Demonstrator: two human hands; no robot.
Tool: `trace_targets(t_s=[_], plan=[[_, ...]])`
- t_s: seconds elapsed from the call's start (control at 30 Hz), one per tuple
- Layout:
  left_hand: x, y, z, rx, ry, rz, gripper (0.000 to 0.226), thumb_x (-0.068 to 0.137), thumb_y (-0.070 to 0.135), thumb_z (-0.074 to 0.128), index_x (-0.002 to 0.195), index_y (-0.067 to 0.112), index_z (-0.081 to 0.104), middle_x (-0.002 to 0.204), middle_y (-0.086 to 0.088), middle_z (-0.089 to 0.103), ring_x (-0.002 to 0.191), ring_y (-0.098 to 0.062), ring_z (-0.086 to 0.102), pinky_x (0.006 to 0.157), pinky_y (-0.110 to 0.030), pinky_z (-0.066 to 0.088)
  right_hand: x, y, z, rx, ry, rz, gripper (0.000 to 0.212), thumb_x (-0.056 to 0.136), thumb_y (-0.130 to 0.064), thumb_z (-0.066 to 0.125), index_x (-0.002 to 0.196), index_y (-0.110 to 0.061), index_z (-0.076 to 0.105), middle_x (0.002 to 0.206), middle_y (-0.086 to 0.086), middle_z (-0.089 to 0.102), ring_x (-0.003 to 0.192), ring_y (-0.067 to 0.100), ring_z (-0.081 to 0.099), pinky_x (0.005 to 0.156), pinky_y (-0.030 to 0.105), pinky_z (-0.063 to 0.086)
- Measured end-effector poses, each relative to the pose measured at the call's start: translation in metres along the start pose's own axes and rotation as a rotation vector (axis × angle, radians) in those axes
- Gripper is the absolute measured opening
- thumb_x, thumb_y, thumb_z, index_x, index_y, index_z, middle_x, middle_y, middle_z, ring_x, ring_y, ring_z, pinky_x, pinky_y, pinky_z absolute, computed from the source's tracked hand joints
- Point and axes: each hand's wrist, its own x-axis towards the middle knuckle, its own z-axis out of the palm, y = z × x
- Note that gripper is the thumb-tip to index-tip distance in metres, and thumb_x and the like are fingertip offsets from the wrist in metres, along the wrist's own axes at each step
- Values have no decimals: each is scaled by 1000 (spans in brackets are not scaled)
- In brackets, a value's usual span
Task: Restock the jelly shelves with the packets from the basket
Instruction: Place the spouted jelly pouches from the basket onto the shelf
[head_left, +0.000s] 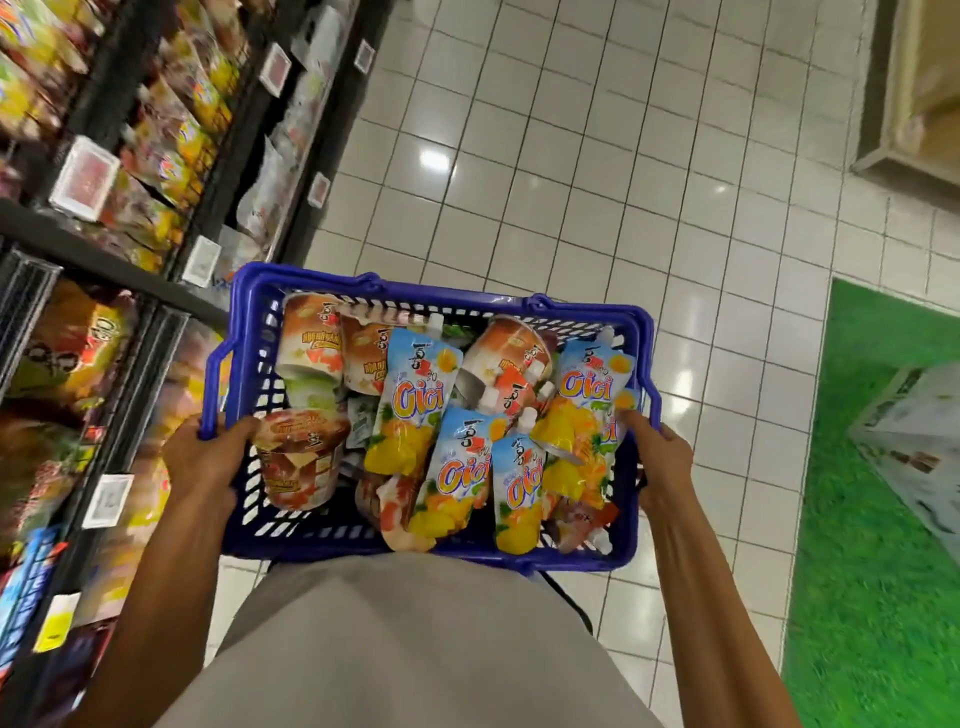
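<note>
Basket (431, 292) held by left hand (208, 460), right hand (664, 460); shelves (119, 265) left, floor (571, 182) right

Bright, even indoor light falls from overhead. The glossy white floor tiles (571, 156) carry small white glare spots, the strongest near the top centre. The basket (467, 297) in the middle is the sharpest area. Print on the pouches (415, 395) inside it is readable, and their foil shows a soft sheen. The shelves (104, 249) on the left are dimmer and smeared by motion blur, their labels unreadable. The green mat (883, 597) on the right is also streaked. Tile lines bend and the shelves lean, from wide-angle distortion toward the edges.
</note>
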Motion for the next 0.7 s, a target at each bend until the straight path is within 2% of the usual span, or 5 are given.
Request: trace_targets(t_s=[0.17, 0.33, 0.53, 0.6, 0.7], plan=[[35, 84, 47, -24, 14, -17, 25, 77, 11, 73, 100, 14, 63, 91, -14, 64, 82, -24, 60, 74, -40, 52, 43, -100, 57, -80, 9, -38, 19, 81, -26, 76, 79, -16, 60, 61, -1, 68, 43, 7, 62, 35, 15, 44], [52, 140, 85, -51, 106, -95, 20, 77, 11, 75, 76, 21, 58, 89, -14, 62, 79, -24, 58, 74, -39, 49, 85, -197, 111, -197, -58, -102, 21, 81, -28, 77, 83, -12, 62, 63, 3, 68, 42, 9, 61, 37, 18, 46], [69, 178, 141, -175, 244, -216, 33, 78, 13, 76, 108, 7, 65, 90, -15, 61, 80, -25, 57, 78, -41, 49, 156, -303, 185, -386, -175, -152, 22, 81, -30, 76, 85, -13, 64, 67, 5, 69, 46, 14, 62, 37, 20, 45], [66, 185, 164, -235, 318, -270, 30, 77, 11, 76, 106, 11, 65, 89, -14, 61, 75, -24, 56, 72, -35, 50, 183, -342, 217, -462, -235, -180, 21, 81, -29, 77, 84, -14, 64, 63, 3, 69, 44, 13, 63, 38, 20, 45], [57, 194, 199, -353, 457, -411, 23, 79, 8, 74, 98, 13, 63, 86, -14, 58, 58, -22, 49, 47, -19, 48, 217, -401, 271, -618, -335, -240, 21, 81, -30, 77, 82, -14, 63, 64, 4, 68, 37, 10, 61, 33, 18, 43]])
